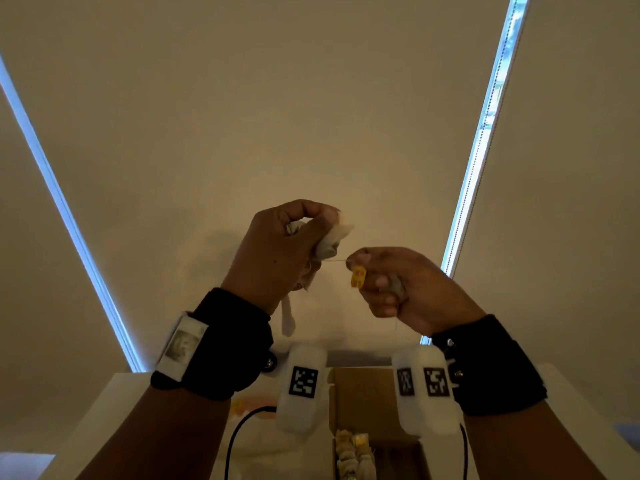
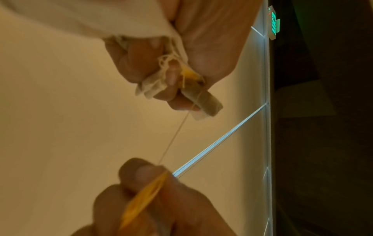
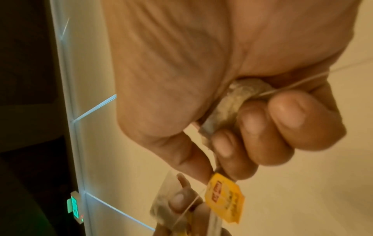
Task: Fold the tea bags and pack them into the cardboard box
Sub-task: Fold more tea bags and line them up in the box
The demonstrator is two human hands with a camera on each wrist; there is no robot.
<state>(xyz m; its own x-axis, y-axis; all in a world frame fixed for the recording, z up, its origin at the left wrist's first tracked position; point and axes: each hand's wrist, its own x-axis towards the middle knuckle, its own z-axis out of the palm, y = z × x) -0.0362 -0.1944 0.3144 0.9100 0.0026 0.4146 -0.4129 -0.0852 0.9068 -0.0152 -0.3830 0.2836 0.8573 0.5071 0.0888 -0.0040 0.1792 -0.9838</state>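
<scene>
Both hands are up in front of the pale beige roller blind (image 1: 311, 116), raised above the table. The left hand (image 1: 277, 251) has its fingers and thumb curled round a crumpled off-white paper tea bag (image 1: 332, 237), bunched up in the grip; the left wrist view shows its folded end (image 2: 206, 102) sticking out past the fingertips, with a second yellow label tucked against the palm. More soft paper hangs down below that hand towards the wrist.

A thin pale string (image 1: 337, 260) runs taut from the left hand's bag straight across to the right hand (image 1: 408, 289). There, thumb and forefinger pinch a small yellow paper tag with red print (image 1: 358, 277), clear in the right wrist view (image 3: 224, 198), dangling just below the pinch. The remaining fingers of that hand are curled round another grey-white tea bag (image 3: 238, 102) pressed into the palm, with its own string trailing off past the little finger.

Down below, between the two forearms, the open brown cardboard box (image 1: 363, 396) sits on the white table (image 1: 114, 410). A row of folded tea bags with yellow tags (image 1: 353, 452) is packed along its left side. Black wrist straps carry white camera housings with black-and-white square markers (image 1: 303, 381), and a black cable (image 1: 242, 434) loops down from the left one.
</scene>
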